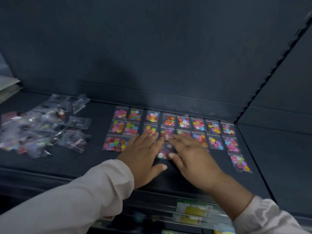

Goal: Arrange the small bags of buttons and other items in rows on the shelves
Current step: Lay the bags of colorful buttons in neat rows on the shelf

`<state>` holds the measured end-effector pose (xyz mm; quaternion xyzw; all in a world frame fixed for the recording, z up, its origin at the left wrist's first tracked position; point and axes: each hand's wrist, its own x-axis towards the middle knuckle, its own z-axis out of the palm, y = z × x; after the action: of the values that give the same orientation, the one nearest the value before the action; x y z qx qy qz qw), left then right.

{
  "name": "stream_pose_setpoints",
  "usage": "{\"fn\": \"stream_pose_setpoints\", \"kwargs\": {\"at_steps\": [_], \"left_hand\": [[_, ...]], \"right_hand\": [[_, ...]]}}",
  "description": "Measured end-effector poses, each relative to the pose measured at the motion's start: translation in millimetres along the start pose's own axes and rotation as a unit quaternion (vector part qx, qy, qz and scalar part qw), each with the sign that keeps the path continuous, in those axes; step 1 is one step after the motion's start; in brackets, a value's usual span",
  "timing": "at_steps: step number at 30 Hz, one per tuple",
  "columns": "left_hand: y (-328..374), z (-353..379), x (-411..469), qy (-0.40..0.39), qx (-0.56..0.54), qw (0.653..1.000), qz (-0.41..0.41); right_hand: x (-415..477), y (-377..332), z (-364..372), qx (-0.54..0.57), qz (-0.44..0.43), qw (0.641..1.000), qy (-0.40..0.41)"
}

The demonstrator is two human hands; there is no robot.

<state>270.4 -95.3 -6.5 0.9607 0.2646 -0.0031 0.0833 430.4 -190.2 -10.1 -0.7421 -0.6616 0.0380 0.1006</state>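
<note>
Small clear bags of coloured buttons point(184, 122) lie in rows on the dark shelf point(84, 159), from its middle to the right. One more bag point(240, 162) lies alone at the right, starting a fourth row. My left hand point(145, 156) and my right hand point(194, 157) rest flat, fingers spread, on bags in the middle of the rows. Between the two hands shows a bag of buttons point(164, 152), partly covered by them. Neither hand is closed around a bag.
A loose heap of unsorted clear bags point(38, 127) lies at the shelf's left. The shelf's dark back wall point(152, 56) rises behind the rows. A slotted upright point(263, 83) runs up at the right. Price labels point(194, 208) sit on lower shelf edges.
</note>
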Motion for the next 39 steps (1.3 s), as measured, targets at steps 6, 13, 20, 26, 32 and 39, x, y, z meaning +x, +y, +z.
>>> {"fn": "stream_pose_setpoints", "kwargs": {"at_steps": [6, 13, 20, 26, 32, 39], "left_hand": [[-60.3, -14.5, -28.8, 0.013, 0.012, 0.997, -0.068], [-140.5, -31.5, -72.3, 0.014, 0.022, 0.986, -0.167], [-218.6, -44.4, -114.7, 0.034, 0.014, 0.972, -0.23], [-285.2, -49.3, -136.8, 0.08, -0.024, 0.958, -0.275], [-348.4, -65.3, -139.0, 0.122, -0.082, 0.924, -0.352], [-406.0, -70.3, -117.9, 0.079, -0.097, 0.9, -0.418]], "right_hand": [[48.4, -56.0, 7.1, -0.021, -0.056, 0.998, -0.028], [109.0, -127.1, 23.5, -0.027, -0.116, 0.992, -0.049], [157.8, -193.9, 43.4, -0.004, -0.148, 0.986, -0.073], [200.1, -238.2, 62.2, 0.019, -0.167, 0.983, -0.077], [244.9, -281.6, 67.3, 0.06, -0.169, 0.982, -0.068], [295.7, -318.7, 81.4, 0.068, -0.162, 0.982, -0.072]]}}
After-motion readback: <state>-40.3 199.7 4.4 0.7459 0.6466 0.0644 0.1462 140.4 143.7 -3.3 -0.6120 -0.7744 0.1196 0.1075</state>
